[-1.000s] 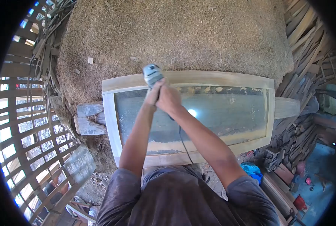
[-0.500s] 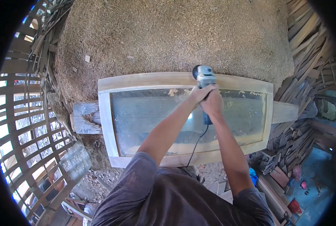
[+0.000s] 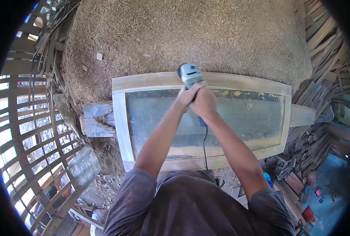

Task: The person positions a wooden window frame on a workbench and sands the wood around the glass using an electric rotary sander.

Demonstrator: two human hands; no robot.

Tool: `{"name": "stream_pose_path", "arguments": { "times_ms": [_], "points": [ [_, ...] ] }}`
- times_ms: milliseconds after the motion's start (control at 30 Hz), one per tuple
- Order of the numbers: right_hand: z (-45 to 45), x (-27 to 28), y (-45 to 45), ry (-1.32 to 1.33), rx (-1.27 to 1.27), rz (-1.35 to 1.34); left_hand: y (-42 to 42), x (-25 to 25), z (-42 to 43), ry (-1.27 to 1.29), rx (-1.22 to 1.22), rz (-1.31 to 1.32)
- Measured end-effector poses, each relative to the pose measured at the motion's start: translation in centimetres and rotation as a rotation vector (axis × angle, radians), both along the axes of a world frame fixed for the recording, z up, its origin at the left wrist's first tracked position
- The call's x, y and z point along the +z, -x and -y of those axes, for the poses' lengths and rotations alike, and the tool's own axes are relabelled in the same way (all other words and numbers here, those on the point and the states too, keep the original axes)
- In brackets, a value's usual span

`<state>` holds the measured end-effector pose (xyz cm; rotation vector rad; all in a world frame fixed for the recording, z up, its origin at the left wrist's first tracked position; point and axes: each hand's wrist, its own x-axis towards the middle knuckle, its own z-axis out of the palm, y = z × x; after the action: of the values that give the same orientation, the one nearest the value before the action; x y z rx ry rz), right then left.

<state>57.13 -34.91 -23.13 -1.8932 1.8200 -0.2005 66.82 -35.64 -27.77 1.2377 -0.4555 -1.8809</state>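
An angle grinder (image 3: 190,74) with a grey head and dark disc rests over the far rail of a wooden frame (image 3: 151,80). My left hand (image 3: 186,95) grips the tool just behind its head. Wrapped round its body, a little to the right and nearer me, is my right hand (image 3: 203,102). A black cord (image 3: 205,147) runs from the tool toward my body. Inside the frame lies a dusty glass-like panel (image 3: 230,118). The disc's contact with the wood is too small to tell.
Beyond the frame rises a big heap of wood shavings (image 3: 190,35). A support beam (image 3: 98,120) sticks out at the left. Stacked wood scraps (image 3: 308,145) lie at the right, and a slatted lattice (image 3: 29,137) stands at the left.
The grinder and both hands first moved right along the far rail, then came partway back left. Both hands have stayed on the tool.
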Motion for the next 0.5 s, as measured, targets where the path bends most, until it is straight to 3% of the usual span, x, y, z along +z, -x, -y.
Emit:
{"name": "stream_pose_path", "arguments": {
  "times_ms": [133,267,400,500],
  "points": [
    [-0.3,0.3,-7.6,-0.098,0.143,0.044,-7.5,-1.3,-1.8,-0.004,0.160,0.062],
    [-0.3,-1.0,-11.7,-0.003,0.210,0.032,-12.1,-2.4,-2.1,-0.099,0.182,-0.117],
    [0.6,0.4,-6.4,-0.082,0.128,0.001,-6.5,-0.7,-0.7,-0.077,0.087,0.027],
    [0.7,1.4,-0.3,-0.050,-0.003,-0.002,0.5,-1.1,0.6,-0.013,0.008,-0.005]
  ]
}}
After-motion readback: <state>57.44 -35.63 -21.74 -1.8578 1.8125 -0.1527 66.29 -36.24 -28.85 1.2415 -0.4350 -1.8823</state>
